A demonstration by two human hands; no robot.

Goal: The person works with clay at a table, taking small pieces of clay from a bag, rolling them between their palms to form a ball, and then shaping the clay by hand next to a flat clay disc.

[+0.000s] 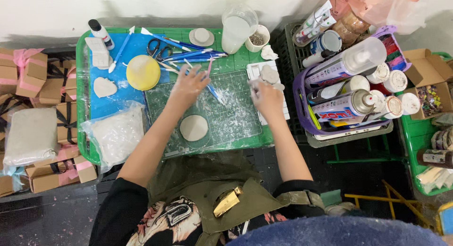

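Clay disc (194,127) looks soft, easily dented; lift by its edges. Left hand (188,85) grips a blue tool (214,92). Right hand (266,99) looks closed; its contents can't be made out.

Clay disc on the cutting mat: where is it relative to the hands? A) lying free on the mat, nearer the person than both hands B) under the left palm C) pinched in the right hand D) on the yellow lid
A: the clay disc lies alone on the mat, apart from the left hand and right hand, which are farther up.
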